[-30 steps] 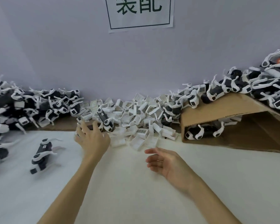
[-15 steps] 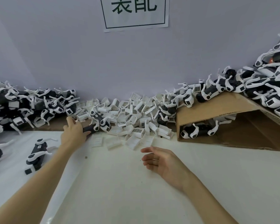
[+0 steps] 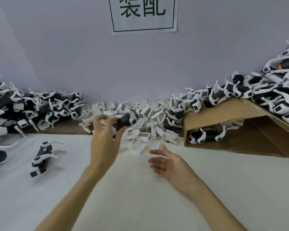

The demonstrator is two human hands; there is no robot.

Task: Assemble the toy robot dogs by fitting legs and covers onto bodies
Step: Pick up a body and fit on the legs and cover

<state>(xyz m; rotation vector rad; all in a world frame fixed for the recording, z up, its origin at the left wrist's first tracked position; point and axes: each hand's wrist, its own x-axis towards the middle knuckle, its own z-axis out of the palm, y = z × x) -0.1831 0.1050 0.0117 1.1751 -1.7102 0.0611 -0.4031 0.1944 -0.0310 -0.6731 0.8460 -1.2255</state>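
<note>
Toy dog body raised before the cover pile.
Left hand grips it; right hand lies relaxed, fingers loose, on bare desk nearer than the pile; one assembled dog stands left.

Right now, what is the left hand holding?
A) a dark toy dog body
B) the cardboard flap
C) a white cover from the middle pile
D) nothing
A: the left hand pinches a dark toy dog body, blurred, above the pile of white covers, while the right hand rests open and empty.
</note>
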